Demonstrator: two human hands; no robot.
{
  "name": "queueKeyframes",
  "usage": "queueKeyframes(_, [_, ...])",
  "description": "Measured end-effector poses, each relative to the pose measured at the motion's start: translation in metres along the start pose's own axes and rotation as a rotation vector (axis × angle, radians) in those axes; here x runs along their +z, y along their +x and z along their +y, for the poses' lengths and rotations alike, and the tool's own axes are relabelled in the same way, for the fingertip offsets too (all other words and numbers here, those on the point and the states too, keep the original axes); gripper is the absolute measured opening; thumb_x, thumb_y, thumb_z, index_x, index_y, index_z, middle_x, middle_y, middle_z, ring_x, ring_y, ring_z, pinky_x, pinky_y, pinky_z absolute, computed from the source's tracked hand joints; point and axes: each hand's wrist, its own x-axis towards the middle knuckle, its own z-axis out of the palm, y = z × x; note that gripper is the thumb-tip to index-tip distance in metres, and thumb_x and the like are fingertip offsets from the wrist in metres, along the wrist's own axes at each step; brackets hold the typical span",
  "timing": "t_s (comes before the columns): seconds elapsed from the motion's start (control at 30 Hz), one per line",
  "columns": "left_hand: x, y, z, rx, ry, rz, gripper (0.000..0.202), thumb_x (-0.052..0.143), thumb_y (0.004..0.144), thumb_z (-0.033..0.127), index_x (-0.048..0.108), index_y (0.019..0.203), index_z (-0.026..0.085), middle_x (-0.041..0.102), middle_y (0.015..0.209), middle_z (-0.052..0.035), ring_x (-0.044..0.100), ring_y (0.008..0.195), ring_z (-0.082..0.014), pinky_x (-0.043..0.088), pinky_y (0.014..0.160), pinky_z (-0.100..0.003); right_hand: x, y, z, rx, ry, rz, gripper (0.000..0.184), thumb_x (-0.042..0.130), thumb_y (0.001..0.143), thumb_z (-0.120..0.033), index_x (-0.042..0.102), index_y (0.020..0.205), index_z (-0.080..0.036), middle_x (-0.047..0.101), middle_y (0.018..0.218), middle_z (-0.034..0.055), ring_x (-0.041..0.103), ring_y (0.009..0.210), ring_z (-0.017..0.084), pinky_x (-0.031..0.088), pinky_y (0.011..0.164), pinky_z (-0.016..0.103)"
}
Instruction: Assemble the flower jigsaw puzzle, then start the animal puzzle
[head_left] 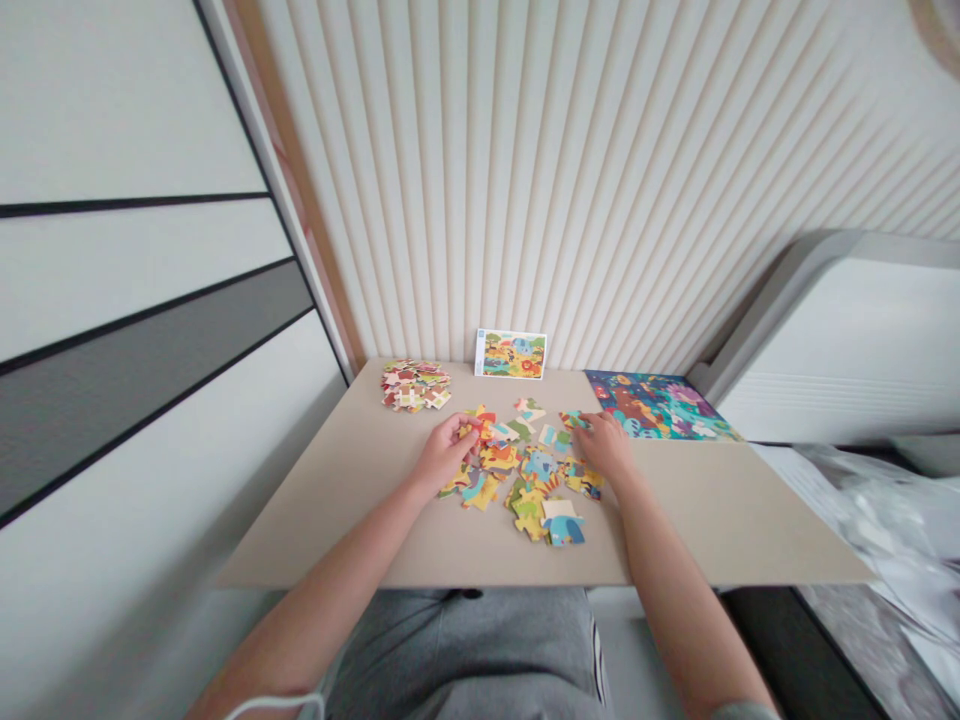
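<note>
Loose jigsaw puzzle pieces [525, 490] lie in a heap on the beige table, mostly yellow, blue and green, some overlapping. On the heap's left side, my left hand [444, 452] pinches a red and orange puzzle piece [487, 424] between thumb and fingers. At the right side, my right hand [606, 445] has its fingers bent round a green and orange puzzle piece [570, 420]; its fingertips are partly hidden. A blue puzzle piece [564, 530] sits at the heap's near edge.
A picture card [513, 356] with animals leans against the ribbed wall at the back. Another pile of puzzle pieces [412, 388], reddish and cream, lies back left. A colourful assembled picture [664, 405] lies back right. Clear plastic wrapping [885, 510] sits beyond the table's right edge.
</note>
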Motion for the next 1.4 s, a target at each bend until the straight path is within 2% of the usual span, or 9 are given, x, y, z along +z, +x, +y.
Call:
queueKeyframes(0.17, [0.0,-0.001,0.004,-0.01,-0.004,0.007,0.038,0.07,0.082,0.047,0.061,0.104,0.018,0.062,0.07,0.003,0.056,0.053,-0.0115,0.046,0.052,-0.022,0.001,-0.001,-0.009,-0.093,0.137,-0.164,0.042,0.068,0.084,-0.053,0.076,0.113,-0.023,0.07,0.099,0.0101,0.064,0.092,0.025,0.045,0.082,0.033])
queueKeyframes(0.4, [0.0,-0.001,0.005,-0.003,0.005,0.007,0.035,0.069,0.084,0.045,0.061,0.104,0.018,0.061,0.07,0.0028,0.057,0.057,-0.0123,0.047,0.052,-0.022,0.0,-0.003,-0.011,-0.089,0.3,-0.202,0.04,0.078,0.073,-0.048,0.072,0.1,-0.02,0.069,0.092,0.0068,0.061,0.08,0.021,0.046,0.074,0.032])
queueKeyframes(0.6, [0.0,-0.001,0.003,0.003,0.007,0.008,0.035,0.07,0.083,0.046,0.061,0.104,0.018,0.061,0.072,0.0019,0.059,0.06,-0.0136,0.046,0.052,-0.022,0.001,0.004,-0.006,0.006,0.594,-0.031,0.034,0.065,0.08,-0.047,0.065,0.099,-0.019,0.063,0.073,0.0009,0.054,0.063,0.017,0.042,0.06,0.029])
queueKeyframes(0.73, [0.001,-0.002,0.003,0.0,0.005,0.013,0.037,0.071,0.082,0.047,0.062,0.104,0.019,0.062,0.072,0.0016,0.06,0.059,-0.0135,0.047,0.052,-0.022,0.001,0.009,0.005,0.052,0.459,0.065,0.045,0.062,0.081,-0.046,0.066,0.115,-0.017,0.07,0.092,0.0083,0.062,0.081,0.022,0.047,0.074,0.034])
queueKeyframes(0.83, [0.001,-0.001,0.003,-0.005,0.008,0.01,0.037,0.07,0.082,0.046,0.061,0.104,0.018,0.062,0.071,0.0017,0.058,0.057,-0.013,0.047,0.052,-0.022,-0.003,0.008,0.009,0.031,0.335,0.083,0.039,0.063,0.081,-0.046,0.072,0.107,-0.017,0.071,0.098,0.0108,0.063,0.088,0.025,0.046,0.08,0.037])
queueKeyframes(0.93, [0.001,-0.001,0.003,-0.007,0.015,0.005,0.037,0.069,0.083,0.047,0.061,0.105,0.018,0.061,0.069,0.0023,0.057,0.055,-0.0124,0.046,0.051,-0.022,-0.006,0.002,0.004,-0.056,0.414,-0.109,0.037,0.064,0.083,-0.051,0.074,0.096,-0.018,0.07,0.084,0.007,0.061,0.075,0.022,0.046,0.071,0.034])
queueKeyframes(1.07, [0.001,-0.001,0.003,-0.008,0.03,0.004,0.037,0.068,0.084,0.047,0.06,0.105,0.017,0.06,0.07,0.0031,0.055,0.054,-0.0114,0.045,0.051,-0.021,-0.005,-0.008,-0.011,-0.261,0.534,-0.407,0.043,0.076,0.077,-0.052,0.075,0.105,-0.019,0.069,0.087,0.0048,0.062,0.079,0.021,0.047,0.071,0.031])
queueKeyframes(1.2, [0.001,-0.003,0.006,-0.01,0.039,0.004,0.037,0.068,0.084,0.047,0.06,0.104,0.018,0.06,0.071,0.0033,0.056,0.055,-0.0115,0.045,0.052,-0.021,-0.005,-0.013,-0.022,-0.299,0.53,-0.452,0.039,0.079,0.076,-0.048,0.074,0.102,-0.02,0.068,0.093,0.0045,0.061,0.083,0.02,0.048,0.075,0.031])
queueKeyframes(1.4, [0.001,-0.003,0.004,-0.011,0.052,-0.012,0.037,0.068,0.084,0.047,0.06,0.105,0.018,0.06,0.071,0.0036,0.056,0.055,-0.0115,0.046,0.053,-0.022,-0.015,-0.015,-0.031,-0.24,0.69,-0.49,0.035,0.079,0.076,-0.048,0.067,0.092,-0.019,0.065,0.082,0.0007,0.057,0.076,0.017,0.046,0.07,0.029])
